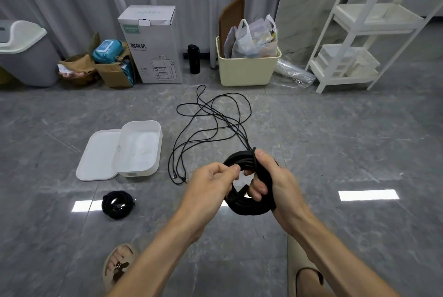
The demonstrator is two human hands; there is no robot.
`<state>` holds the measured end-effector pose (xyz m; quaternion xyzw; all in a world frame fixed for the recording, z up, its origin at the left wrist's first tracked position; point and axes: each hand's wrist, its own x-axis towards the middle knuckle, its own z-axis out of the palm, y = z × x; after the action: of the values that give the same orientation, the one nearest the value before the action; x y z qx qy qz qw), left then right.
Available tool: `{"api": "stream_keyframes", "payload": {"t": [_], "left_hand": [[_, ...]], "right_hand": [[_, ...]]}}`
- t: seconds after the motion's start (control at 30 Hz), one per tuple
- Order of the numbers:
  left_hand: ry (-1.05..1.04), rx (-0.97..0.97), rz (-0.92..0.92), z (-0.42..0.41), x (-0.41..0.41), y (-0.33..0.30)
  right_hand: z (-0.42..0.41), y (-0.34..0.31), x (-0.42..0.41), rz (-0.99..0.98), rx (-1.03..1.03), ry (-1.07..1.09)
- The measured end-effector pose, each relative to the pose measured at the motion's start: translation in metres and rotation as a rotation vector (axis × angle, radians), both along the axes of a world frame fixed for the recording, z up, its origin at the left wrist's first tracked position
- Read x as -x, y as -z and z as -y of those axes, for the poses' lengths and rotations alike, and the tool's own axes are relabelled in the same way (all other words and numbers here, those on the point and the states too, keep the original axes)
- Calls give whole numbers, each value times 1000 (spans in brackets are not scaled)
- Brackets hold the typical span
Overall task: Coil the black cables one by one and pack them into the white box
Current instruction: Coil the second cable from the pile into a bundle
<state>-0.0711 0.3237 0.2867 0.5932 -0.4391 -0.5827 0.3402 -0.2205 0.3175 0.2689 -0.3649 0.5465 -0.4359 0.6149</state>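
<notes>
Thick black cable coil [249,203] held above grey floor | right hand [275,179] grips its right side, fingers through centre | left hand [213,181] pinches left strand | open white plastic box [141,148] far left.

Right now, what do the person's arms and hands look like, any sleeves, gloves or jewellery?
Both forearms are bare up to the frame edge, with no sleeves in view. The left hand and right hand wear no gloves, and no rings, watch or bracelets show on fingers or wrists.
</notes>
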Motion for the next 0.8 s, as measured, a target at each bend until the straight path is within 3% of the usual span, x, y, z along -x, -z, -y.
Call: {"api": "stream_keyframes", "payload": {"t": [0.17,0.4,0.47,0.6,0.67,0.8], "left_hand": [[-33,-92,-204,-3,2,2],[6,145,144,0,4,6],[-2,166,163,0,6,4],[-125,-123,-189,-1,9,-3],[-106,-186,-223,-4,8,0],[11,-117,21,-2,1,3]], "right_hand": [[-3,1,0,-120,136,26],[-2,2,-2,-3,23,16],[-2,2,-3,10,26,15],[-3,5,-3,-149,155,-15],[-3,6,-1,-230,191,-20],[-3,7,3,-178,101,-6]]}}
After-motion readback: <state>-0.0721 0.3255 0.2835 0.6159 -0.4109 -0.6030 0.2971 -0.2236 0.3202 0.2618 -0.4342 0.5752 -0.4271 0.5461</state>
